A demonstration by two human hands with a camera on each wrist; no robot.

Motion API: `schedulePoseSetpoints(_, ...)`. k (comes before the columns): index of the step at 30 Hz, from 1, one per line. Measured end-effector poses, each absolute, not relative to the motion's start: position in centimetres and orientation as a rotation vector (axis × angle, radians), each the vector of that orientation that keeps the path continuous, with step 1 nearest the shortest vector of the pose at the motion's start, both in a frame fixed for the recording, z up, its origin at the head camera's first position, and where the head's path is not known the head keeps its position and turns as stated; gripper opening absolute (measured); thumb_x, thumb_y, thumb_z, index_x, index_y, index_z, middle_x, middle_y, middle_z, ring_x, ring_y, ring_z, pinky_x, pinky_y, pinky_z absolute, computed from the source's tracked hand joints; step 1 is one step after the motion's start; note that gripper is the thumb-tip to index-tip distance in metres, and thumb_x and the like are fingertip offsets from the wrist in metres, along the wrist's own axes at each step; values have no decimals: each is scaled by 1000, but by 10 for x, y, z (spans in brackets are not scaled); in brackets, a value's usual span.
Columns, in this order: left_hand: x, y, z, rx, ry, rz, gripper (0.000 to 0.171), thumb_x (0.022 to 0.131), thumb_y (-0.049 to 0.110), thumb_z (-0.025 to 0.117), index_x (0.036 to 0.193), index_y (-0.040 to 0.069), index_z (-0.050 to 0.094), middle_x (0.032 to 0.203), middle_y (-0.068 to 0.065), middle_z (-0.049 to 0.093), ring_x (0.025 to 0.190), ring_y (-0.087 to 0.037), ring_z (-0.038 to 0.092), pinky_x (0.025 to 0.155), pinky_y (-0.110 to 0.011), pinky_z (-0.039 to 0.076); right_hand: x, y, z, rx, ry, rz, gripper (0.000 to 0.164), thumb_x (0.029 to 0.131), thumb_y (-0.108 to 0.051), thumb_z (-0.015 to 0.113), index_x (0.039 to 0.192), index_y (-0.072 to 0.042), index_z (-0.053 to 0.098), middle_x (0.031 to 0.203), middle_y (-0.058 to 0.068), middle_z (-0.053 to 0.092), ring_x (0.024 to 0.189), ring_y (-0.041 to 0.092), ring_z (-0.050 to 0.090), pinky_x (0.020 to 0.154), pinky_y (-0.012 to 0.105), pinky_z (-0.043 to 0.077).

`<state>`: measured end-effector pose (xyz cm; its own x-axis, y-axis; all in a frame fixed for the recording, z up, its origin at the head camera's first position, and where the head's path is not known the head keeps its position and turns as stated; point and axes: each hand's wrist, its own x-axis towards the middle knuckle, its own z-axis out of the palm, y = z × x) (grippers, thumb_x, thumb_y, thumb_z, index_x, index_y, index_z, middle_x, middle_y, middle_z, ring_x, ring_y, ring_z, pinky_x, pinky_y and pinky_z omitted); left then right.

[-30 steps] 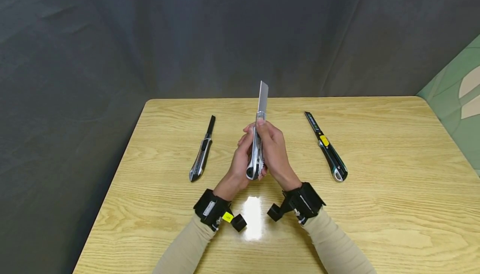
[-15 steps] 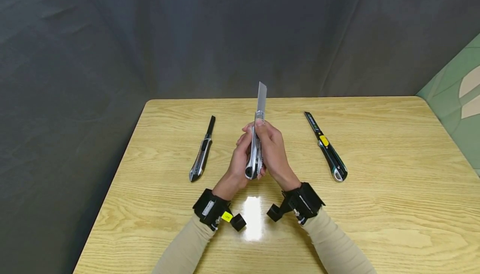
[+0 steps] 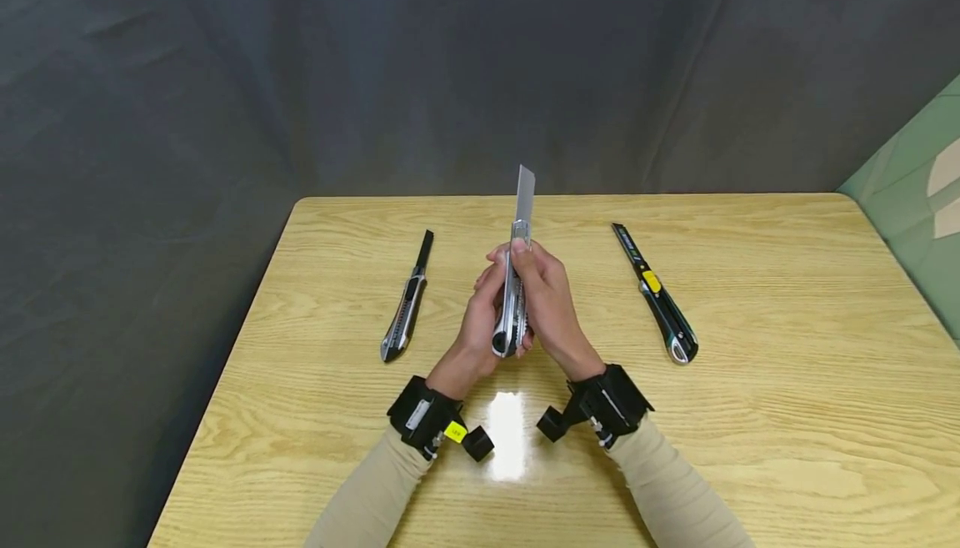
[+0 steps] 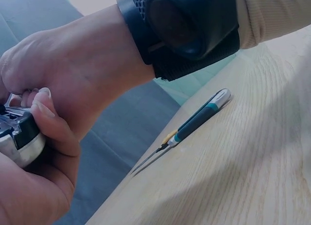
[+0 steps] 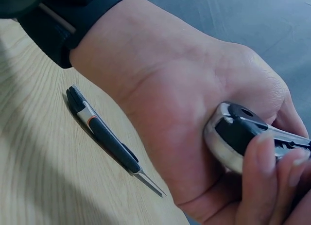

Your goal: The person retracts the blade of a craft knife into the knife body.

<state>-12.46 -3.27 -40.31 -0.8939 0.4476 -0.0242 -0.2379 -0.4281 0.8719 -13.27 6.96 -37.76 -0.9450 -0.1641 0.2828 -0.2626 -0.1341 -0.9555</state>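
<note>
Since the silver cutter, blade toward twelve o'clock, has barely moved, handling seems steady, left hand and right hand curling fingers round it, between the grey knife at nine and black knife at three.

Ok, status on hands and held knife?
Left hand, right hand: both gripping silver-and-black metal utility knife. Pale flat blade out, pointing away. Nothing against the blade; black yellow-slider knife lies right, slim black-silver knife left.

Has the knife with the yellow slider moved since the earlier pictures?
No: the knife lies in the same place relative to the table.
</note>
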Motion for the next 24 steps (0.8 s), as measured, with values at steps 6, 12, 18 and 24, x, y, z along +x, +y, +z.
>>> schedulePoseSetpoints(6, -125, -33, -402, 276, 1368, 2340, 58, 97, 60, 26, 97, 12, 59, 50, 1, 55, 33, -12, 47, 27, -20, 40, -133, 70, -377, 507, -2031, 2252, 42, 103, -35, 33, 104, -1, 58, 81, 9, 69, 78, 31, 63, 80, 35, 49)
schedulePoseSetpoints(12, -125, -32, -403, 284, 1358, 2348, 58, 96, 61, 27, 101, 12, 58, 50, 1, 56, 33, -11, 46, 26, -20, 39, -134, 71, -379, 510, -2040, 2244, 42, 103, -37, 33, 103, -3, 58, 82, 10, 69, 78, 30, 63, 79, 37, 49)
schedulePoseSetpoints(18, -125, -33, -404, 313, 1351, 2351, 58, 97, 60, 25, 108, 12, 56, 51, 2, 56, 33, -11, 46, 26, -20, 40, -134, 72, -380, 515, -2045, 2235, 41, 103, -37, 33, 103, -5, 58, 82, 9, 69, 79, 29, 63, 79, 37, 49)
schedulePoseSetpoints(24, -125, -35, -403, 312, 1345, 2344, 58, 97, 59, 25, 111, 11, 55, 52, 1, 56, 34, -12, 47, 27, -20, 40, -134, 72, -381, 547, -2046, 2251, 41, 103, -36, 33, 105, -4, 57, 84, 12, 68, 81, 29, 62, 80, 36, 49)
